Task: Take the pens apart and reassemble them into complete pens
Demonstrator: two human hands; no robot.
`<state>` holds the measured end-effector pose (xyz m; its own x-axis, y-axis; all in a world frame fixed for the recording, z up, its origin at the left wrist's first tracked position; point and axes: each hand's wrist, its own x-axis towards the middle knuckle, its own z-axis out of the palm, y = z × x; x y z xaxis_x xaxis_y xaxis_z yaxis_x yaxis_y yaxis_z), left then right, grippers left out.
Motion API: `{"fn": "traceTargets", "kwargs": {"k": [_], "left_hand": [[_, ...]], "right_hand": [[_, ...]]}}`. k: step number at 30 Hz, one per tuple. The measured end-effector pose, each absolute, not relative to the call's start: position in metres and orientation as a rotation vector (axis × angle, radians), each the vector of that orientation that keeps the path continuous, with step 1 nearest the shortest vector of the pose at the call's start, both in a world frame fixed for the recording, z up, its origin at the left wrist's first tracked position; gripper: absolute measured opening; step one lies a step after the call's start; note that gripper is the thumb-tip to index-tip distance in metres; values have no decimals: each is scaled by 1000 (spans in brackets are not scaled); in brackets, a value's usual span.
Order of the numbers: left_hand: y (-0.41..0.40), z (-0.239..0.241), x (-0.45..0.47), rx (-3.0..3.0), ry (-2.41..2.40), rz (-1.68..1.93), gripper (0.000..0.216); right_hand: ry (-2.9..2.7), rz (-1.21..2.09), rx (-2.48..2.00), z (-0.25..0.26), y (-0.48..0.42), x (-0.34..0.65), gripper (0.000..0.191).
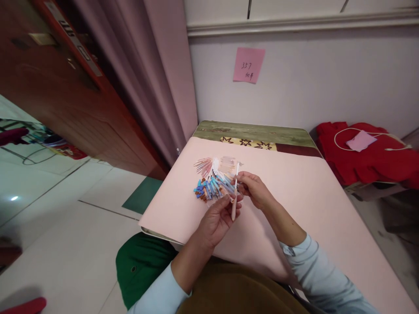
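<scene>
My left hand point(218, 220) is closed around the lower part of a thin pale pen point(234, 196) held upright over the pink table mat point(294, 192). Just above it, my right hand point(252, 186) pinches the pen's upper part with fingertips together. Directly behind both hands lies a pile of several pens and blue caps point(212, 181), some clear-bodied, some with brown tips. What my right fingers hold besides the pen I cannot make out.
The table's far end point(252, 133) shows green and patterned cloth against a white wall with a pink sticky note point(248, 64). Red fabric with a white cable point(366, 152) lies to the right. Curtain and wooden door stand left; a green stool point(140, 264) sits below.
</scene>
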<state>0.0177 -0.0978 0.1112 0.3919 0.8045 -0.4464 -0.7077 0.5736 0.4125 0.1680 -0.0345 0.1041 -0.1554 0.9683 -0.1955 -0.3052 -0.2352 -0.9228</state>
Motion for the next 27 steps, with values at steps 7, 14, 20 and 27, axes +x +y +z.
{"fn": "traceTargets", "kwargs": {"k": [7,14,20,27], "left_hand": [[-96,112,17,170,661,975,16],[-91,111,17,203,687,1055,19],[-84,106,28,204,699,1171,17],[-81,98,35,173,725,1169,17]], "right_hand": [[-1127,1565,-1069,110,-44,171,23],[-1063,1396,-1230,101,-65,181,42],[-1231,1031,-1307,87,-100,162,31],[-1119,1096,-1288,74,-101,149,29]]}}
